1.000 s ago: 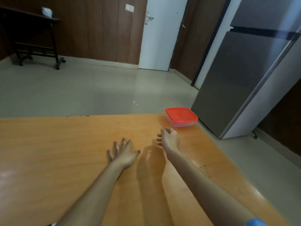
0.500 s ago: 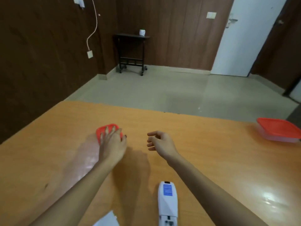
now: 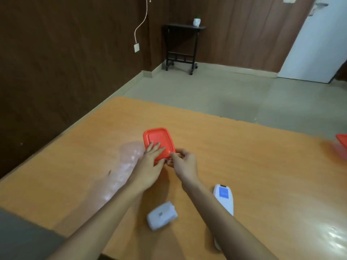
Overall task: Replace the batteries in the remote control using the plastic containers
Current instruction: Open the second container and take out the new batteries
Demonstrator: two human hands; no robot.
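Observation:
A small plastic container with a red lid (image 3: 157, 138) sits on the orange table (image 3: 244, 158), a little left of centre. My left hand (image 3: 150, 164) lies flat on the lid's near part with fingers spread. My right hand (image 3: 183, 162) pinches the lid's near right corner. The white remote control (image 3: 224, 198) lies face down nearer me, partly hidden by my right forearm. Its detached white battery cover (image 3: 161, 215) lies to the left of it. A second red-lidded container (image 3: 342, 141) shows at the table's right edge.
The table's left edge runs along a dark wood-panelled wall (image 3: 56, 62). Beyond the far edge is grey floor with a small black side table (image 3: 181, 47) and a white door (image 3: 317, 44).
The view has swung left and down. My left hand stayed on the small red lid while my right hand moved in and took hold of its near corner.

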